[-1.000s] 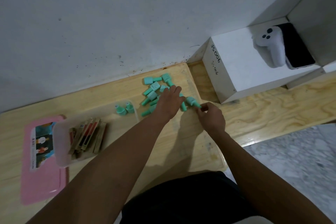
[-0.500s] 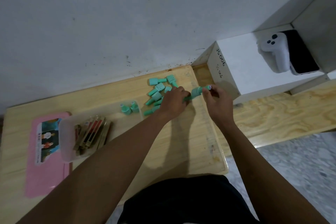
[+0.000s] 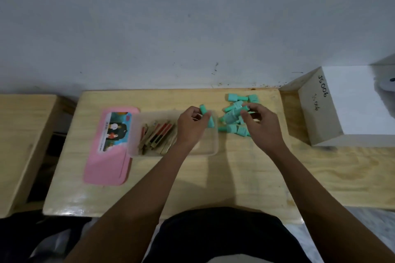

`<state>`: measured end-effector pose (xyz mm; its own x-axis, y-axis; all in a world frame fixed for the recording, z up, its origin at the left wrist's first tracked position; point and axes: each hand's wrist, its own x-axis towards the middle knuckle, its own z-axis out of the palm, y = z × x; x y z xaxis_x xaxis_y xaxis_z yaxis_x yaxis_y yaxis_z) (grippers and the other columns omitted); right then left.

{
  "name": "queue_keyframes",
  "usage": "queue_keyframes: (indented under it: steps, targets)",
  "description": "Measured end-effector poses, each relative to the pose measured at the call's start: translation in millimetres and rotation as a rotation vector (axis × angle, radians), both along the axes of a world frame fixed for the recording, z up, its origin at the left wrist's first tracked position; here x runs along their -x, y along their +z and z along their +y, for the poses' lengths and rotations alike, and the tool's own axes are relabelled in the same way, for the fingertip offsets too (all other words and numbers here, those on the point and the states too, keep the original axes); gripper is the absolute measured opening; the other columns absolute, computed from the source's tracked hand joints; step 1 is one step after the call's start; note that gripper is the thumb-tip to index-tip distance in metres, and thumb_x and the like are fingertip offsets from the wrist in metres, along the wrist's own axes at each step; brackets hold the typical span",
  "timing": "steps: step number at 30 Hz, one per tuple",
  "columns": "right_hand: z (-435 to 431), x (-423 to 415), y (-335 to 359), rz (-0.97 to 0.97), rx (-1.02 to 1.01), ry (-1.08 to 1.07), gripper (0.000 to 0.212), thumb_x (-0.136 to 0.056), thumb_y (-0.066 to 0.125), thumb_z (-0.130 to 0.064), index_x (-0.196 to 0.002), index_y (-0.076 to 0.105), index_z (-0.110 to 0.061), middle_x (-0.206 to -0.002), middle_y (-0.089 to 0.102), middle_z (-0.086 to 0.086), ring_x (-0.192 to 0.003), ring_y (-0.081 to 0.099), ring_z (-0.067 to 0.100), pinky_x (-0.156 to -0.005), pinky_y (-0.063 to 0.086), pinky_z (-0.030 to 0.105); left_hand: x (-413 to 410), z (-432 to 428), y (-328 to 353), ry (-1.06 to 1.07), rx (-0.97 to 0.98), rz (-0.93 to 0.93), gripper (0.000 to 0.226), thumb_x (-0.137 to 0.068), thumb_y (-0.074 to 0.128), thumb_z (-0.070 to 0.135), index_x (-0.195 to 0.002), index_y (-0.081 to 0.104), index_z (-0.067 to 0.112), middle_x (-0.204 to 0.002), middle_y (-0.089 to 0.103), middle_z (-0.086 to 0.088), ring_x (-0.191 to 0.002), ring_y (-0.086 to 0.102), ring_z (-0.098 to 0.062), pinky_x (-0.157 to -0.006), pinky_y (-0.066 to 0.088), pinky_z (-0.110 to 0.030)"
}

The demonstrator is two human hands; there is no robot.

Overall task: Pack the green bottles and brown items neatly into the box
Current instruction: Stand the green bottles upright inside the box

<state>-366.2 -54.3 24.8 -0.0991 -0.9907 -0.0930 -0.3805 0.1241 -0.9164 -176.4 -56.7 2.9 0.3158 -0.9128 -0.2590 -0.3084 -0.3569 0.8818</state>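
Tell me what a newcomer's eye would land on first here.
The scatter of mint-green bottles at the far right of the wooden table stands out first, with the right hand resting its fingers among them. Just left of it, the left hand holds a green bottle over the clear box. In the box, brown items lie at the left end, beside a pink lid.

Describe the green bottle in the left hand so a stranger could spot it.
Find the clear box on the table. Over its far right corner the left hand grips a green bottle; the loose pile lies outside the box, further right.
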Motion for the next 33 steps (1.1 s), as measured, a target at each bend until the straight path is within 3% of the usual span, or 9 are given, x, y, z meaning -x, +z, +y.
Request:
queue_keyframes:
  steps: [6, 11, 14, 17, 19, 22, 26, 30, 33]
  targets:
    - [-13.1, -43.8, -13.3, 0.135, -0.020, 0.184, 0.015, -0.089, 0.067, -0.024, -0.104, 0.067, -0.021, -0.094, 0.066, -0.013, -0.079, 0.064, 0.004, -0.072, 0.057, 0.029, -39.9, 10.0, -4.0, 0.119, -0.003, 0.002, 0.024, -0.082, 0.071, 0.029, -0.078, 0.059, 0.008, -0.065, 0.054, 0.002, -0.054, 0.046, -0.006, -0.046, 0.039, -0.012]
    - [-19.4, -64.0, -22.6, 0.414, -0.068, 0.328, 0.016, -0.082, 0.068, -0.034, -0.098, 0.067, -0.031, -0.088, 0.067, -0.013, -0.077, 0.063, 0.007, -0.069, 0.052, 0.031, -53.4, 13.0, -12.2, 0.129, -0.004, -0.018, 0.024, -0.082, 0.071, 0.026, -0.080, 0.062, 0.004, -0.069, 0.060, -0.002, -0.059, 0.053, -0.011, -0.060, 0.050, -0.031]
    - [-21.0, -67.2, -25.6, 0.615, -0.084, 0.402, 0.024, -0.085, 0.065, -0.037, -0.107, 0.069, -0.029, -0.092, 0.065, -0.011, -0.080, 0.058, 0.008, -0.066, 0.042, 0.027, -55.2, 14.7, -18.7, 0.100, -0.030, -0.018, 0.019, -0.081, 0.072, 0.024, -0.078, 0.061, 0.008, -0.068, 0.060, 0.002, -0.058, 0.053, -0.007, -0.057, 0.046, -0.024]
    - [-22.6, -69.2, -29.9, 0.792, -0.017, 0.457, 0.025, -0.087, 0.061, -0.037, -0.108, 0.070, -0.028, -0.106, 0.068, -0.008, -0.092, 0.062, 0.014, -0.071, 0.045, 0.029, -53.1, 14.5, -28.4, 0.063, -0.036, -0.016, 0.018, -0.080, 0.074, 0.023, -0.076, 0.059, 0.012, -0.066, 0.060, 0.004, -0.058, 0.053, -0.008, -0.056, 0.046, -0.021]
    - [-22.7, -72.6, -32.8, 0.896, 0.043, 0.484, 0.025, -0.089, 0.059, -0.035, -0.109, 0.071, -0.025, -0.108, 0.068, -0.003, -0.098, 0.061, 0.019, -0.073, 0.045, 0.032, -49.5, 14.6, -31.3, 0.015, -0.037, -0.031, 0.015, -0.080, 0.074, 0.020, -0.077, 0.060, 0.013, -0.066, 0.058, 0.007, -0.058, 0.053, -0.004, -0.051, 0.041, -0.008]
    - [-21.3, -79.3, -38.8, 1.015, 0.127, 0.498, 0.025, -0.090, 0.057, -0.030, -0.108, 0.073, -0.022, -0.105, 0.067, 0.003, -0.101, 0.058, 0.024, -0.073, 0.042, 0.033, -43.5, 13.0, -36.1, -0.048, -0.032, -0.043, 0.013, -0.078, 0.074, 0.016, -0.078, 0.062, 0.014, -0.066, 0.057, 0.011, -0.058, 0.051, 0.001, -0.051, 0.040, -0.004]
    - [-17.6, -84.0, -46.1, 1.045, 0.137, 0.472, 0.023, -0.087, 0.060, -0.024, -0.104, 0.074, -0.017, -0.103, 0.066, 0.008, -0.102, 0.057, 0.028, -0.078, 0.045, 0.039, -36.4, 8.2, -47.4, -0.058, -0.024, -0.074, 0.014, -0.075, 0.077, 0.017, -0.074, 0.064, 0.014, -0.066, 0.061, 0.007, -0.058, 0.055, -0.002, -0.052, 0.041, -0.009]
    - [-13.8, -83.7, -50.8, 1.062, 0.128, 0.386, 0.019, -0.077, 0.071, -0.024, -0.094, 0.077, -0.016, -0.093, 0.065, 0.005, -0.092, 0.059, 0.027, -0.071, 0.046, 0.038, -29.7, 5.9, -62.0, -0.050, -0.038, -0.104, 0.011, -0.072, 0.077, 0.014, -0.070, 0.066, 0.013, -0.071, 0.067, -0.003, -0.065, 0.061, -0.016, -0.058, 0.047, -0.026]
    - [-12.4, -77.8, -52.1, 0.919, 0.083, 0.303, 0.023, -0.080, 0.071, -0.026, -0.101, 0.076, -0.017, -0.100, 0.061, 0.006, -0.097, 0.056, 0.028, -0.074, 0.046, 0.039, -26.0, 6.2, -72.3, -0.041, -0.034, -0.155, 0.008, -0.071, 0.076, 0.013, -0.073, 0.069, 0.011, -0.075, 0.068, -0.008, -0.072, 0.063, -0.023, -0.064, 0.048, -0.032]
